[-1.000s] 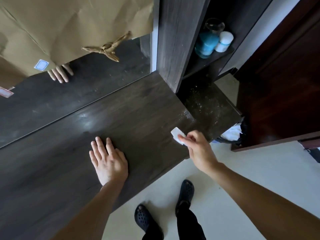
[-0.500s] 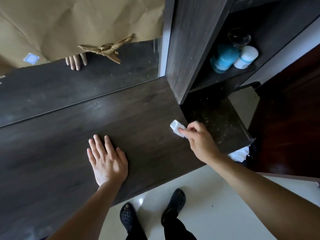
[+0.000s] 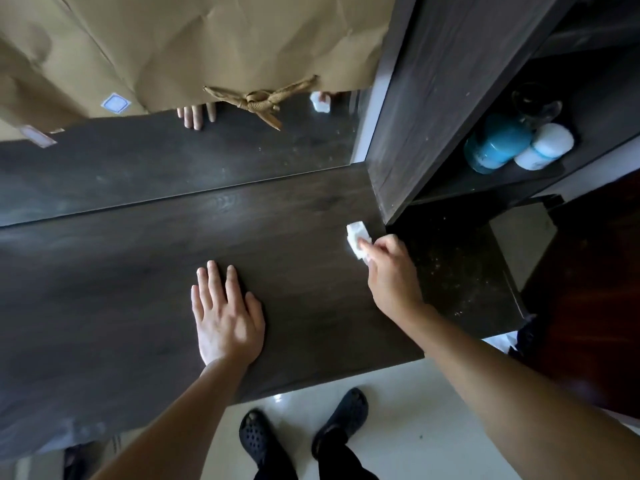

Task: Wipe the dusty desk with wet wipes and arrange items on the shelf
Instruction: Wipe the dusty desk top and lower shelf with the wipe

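Note:
The dark wooden desk (image 3: pixel 138 289) runs across the middle of the view. My left hand (image 3: pixel 227 317) lies flat on it, fingers spread, holding nothing. My right hand (image 3: pixel 391 275) pinches a small folded white wet wipe (image 3: pixel 355 235) and presses it on the desk beside the foot of the shelf's upright panel (image 3: pixel 415 109). On the shelf board (image 3: pixel 502 174) to the right stand a blue jar (image 3: pixel 495 143), a white-capped bottle (image 3: pixel 545 147) and a clear glass piece (image 3: pixel 535 102). The lower surface (image 3: pixel 457 268) right of the desk is speckled with dust.
A mirror (image 3: pixel 173 168) lines the back of the desk, its upper part covered by brown paper (image 3: pixel 207 39) with a tied cord (image 3: pixel 259 100). Below the desk edge are pale floor tiles (image 3: pixel 415 410) and my feet in dark clogs (image 3: pixel 341 417). A dark wooden door (image 3: pixel 595 289) is at the right.
My right hand has slid the wipe away from the desk's front edge toward the foot of the shelf panel. My left hand has stayed flat on the desk. The view has shifted.

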A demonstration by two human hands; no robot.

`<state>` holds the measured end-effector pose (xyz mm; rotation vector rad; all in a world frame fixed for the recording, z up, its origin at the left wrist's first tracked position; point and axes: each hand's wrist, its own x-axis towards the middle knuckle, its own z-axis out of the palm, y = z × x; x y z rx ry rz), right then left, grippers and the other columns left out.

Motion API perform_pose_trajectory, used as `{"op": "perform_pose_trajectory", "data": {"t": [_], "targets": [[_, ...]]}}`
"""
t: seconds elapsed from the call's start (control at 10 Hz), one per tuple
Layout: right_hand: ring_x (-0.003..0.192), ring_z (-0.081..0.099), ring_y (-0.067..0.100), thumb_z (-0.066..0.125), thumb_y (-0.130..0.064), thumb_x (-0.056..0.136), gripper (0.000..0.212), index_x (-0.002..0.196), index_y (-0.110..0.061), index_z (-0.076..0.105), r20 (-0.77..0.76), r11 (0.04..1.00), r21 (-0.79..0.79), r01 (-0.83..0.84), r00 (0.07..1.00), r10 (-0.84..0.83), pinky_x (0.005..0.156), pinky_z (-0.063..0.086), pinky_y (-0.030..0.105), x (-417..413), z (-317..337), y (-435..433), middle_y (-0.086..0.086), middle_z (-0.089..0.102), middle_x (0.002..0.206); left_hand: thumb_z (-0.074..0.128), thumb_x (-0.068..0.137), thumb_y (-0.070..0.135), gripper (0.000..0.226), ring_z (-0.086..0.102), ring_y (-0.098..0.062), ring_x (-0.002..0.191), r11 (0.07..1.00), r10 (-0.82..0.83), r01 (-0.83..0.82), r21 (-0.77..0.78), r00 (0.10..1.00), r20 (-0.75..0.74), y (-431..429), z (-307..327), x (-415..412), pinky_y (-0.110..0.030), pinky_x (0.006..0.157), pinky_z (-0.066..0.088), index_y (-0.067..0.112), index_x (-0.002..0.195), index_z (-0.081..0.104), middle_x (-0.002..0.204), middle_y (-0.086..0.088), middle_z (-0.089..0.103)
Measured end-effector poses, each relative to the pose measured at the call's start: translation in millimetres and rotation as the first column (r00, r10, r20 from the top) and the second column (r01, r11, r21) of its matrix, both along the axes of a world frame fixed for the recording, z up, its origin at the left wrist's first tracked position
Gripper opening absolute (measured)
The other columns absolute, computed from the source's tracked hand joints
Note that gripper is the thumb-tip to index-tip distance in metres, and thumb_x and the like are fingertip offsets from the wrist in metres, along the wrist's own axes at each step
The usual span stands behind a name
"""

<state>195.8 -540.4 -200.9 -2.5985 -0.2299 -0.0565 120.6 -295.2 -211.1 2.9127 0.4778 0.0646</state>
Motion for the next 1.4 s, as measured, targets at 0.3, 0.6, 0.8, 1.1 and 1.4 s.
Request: {"op": "perform_pose_trajectory", "data": {"t": [0.3, 0.6, 0.8, 1.1, 1.4], "targets": [[0.082, 0.050, 0.013, 0.049, -0.026, 0.097, 0.018, 0.107, -0.022, 0.064, -0.075, 0.932, 0.020, -0.361, 0.929, 0.362, 0.067, 0.042, 0.026, -50, 8, 19, -0.006, 0.049, 0.089, 0.029, 0.090, 0.028, 0.054, 0.022, -0.037, 0.141, 0.999, 0.010, -0.008, -0.036, 0.999, 0.049, 3, -1, -1, -0.048, 0.116, 0.016, 0.003, 0.136, 0.045, 0.150, -0.022, 0.031], [0.135, 0.027, 0.039, 0.045, -0.035, 0.095, 0.059, 0.140, 0.002, 0.034, -0.099, 0.917, -0.282, -0.280, 0.960, 0.263, 0.115, 0.021, 0.047, 52, 4, 55, 0.024, 0.032, 0.145, 0.031, 0.090, 0.026, 0.053, 0.022, -0.037, 0.141, 0.999, 0.017, -0.015, -0.034, 0.998, 0.058, 3, -2, 1, -0.048, 0.116, 0.017, 0.003, 0.135, 0.047, 0.149, -0.022, 0.031], [0.145, 0.000, 0.029, 0.029, -0.060, 0.094, 0.080, 0.149, -0.006, 0.010, -0.337, 0.959, -0.279, -0.043, 0.940, -0.056, 0.118, 0.003, 0.039, 118, 15, 53, 0.015, -0.002, 0.158, 0.032, 0.090, 0.026, 0.052, 0.021, -0.037, 0.141, 0.999, 0.007, -0.005, -0.041, 0.997, 0.071, 5, -5, 1, -0.048, 0.116, 0.016, 0.003, 0.135, 0.047, 0.150, -0.022, 0.031], [0.145, 0.001, 0.031, 0.025, -0.064, 0.091, 0.086, 0.149, -0.002, 0.011, -0.270, 0.929, -0.365, -0.061, 0.962, -0.043, 0.117, 0.001, 0.039, 36, 13, 32, 0.020, 0.002, 0.157, 0.033, 0.089, 0.024, 0.053, 0.021, -0.039, 0.141, 0.999, 0.002, 0.002, -0.051, 0.997, 0.071, 5, -3, 1, -0.049, 0.116, 0.016, 0.001, 0.134, 0.048, 0.149, -0.024, 0.031], [0.138, 0.028, 0.037, 0.037, -0.031, 0.096, 0.052, 0.135, 0.002, 0.044, -0.076, 0.972, -0.180, -0.150, 0.987, 0.138, 0.113, 0.026, 0.050, 24, 9, 27, 0.022, 0.035, 0.147, 0.031, 0.090, 0.025, 0.053, 0.022, -0.039, 0.140, 0.999, 0.000, 0.003, -0.047, 0.998, 0.059, 6, -4, 2, -0.048, 0.116, 0.016, 0.002, 0.135, 0.047, 0.149, -0.024, 0.031]]}}
